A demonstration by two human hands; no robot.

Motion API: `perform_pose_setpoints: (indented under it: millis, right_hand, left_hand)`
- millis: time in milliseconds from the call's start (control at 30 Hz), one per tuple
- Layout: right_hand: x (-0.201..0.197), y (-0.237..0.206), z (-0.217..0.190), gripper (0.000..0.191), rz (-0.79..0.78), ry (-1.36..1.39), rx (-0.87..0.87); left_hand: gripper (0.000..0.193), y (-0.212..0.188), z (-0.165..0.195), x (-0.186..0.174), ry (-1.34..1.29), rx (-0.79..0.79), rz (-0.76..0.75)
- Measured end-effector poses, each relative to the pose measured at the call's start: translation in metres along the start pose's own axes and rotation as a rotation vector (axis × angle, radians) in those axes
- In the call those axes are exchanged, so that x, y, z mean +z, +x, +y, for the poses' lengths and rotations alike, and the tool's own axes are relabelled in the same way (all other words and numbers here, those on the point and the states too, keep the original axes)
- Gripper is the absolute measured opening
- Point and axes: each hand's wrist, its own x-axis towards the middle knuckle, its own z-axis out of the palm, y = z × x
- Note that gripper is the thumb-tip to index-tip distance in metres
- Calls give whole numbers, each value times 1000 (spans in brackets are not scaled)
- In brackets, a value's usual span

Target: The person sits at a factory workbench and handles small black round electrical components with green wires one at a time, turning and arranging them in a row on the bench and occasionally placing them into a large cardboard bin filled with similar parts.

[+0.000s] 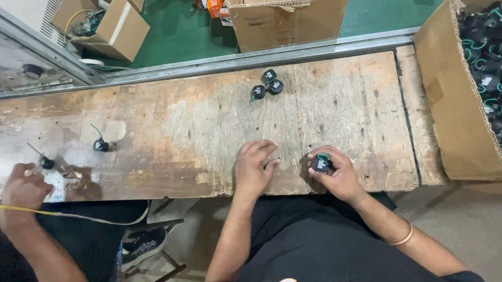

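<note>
— What's the right hand (334, 174) doing?

— It's closed around a small black part (321, 165) with a loop of green wire on top, thumb and fingers gripping its sides. It holds the part right at the surface of the worn wooden counter (204, 120), near the front edge.

— And the left hand (253, 168)?

— Released, nothing in it. The fingers are spread and curled down, tips resting on the bare wood just beside the right hand, the two hands close but apart.

— Any more of those parts around?

— Three black ones in a cluster (267, 83) lie farther back on the counter, well apart from both hands. Another single black part (100, 145) with a green wire sticking up sits toward the left. A big cardboard box (449, 102) at the right end of the counter is full of similar black pieces with green wires.

— Whose hand is that at the far left?

— A co-worker's hand (24, 190), near the front edge of the counter. A yellow wire (66, 214) runs from under it; it may be pinching that wire, but the grip is hard to make out from here. A small black piece (47, 163) lies just beyond its fingers.

— Beyond the counter?

— A metal rail, then a green floor with an open cardboard carton (287, 10) on it.
</note>
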Motion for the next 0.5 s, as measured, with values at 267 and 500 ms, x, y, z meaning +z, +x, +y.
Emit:
perform_pose_setpoints:
  millis: [267,500]
  right_hand:
    - [11,-5,-4,29,-11,76,58]
    - [19,-6,-5,30,-20,96,49]
  left_hand:
    - [11,-12,-11,21,69,-53,22]
    - [29,-4,-18,5,2,-52,53]
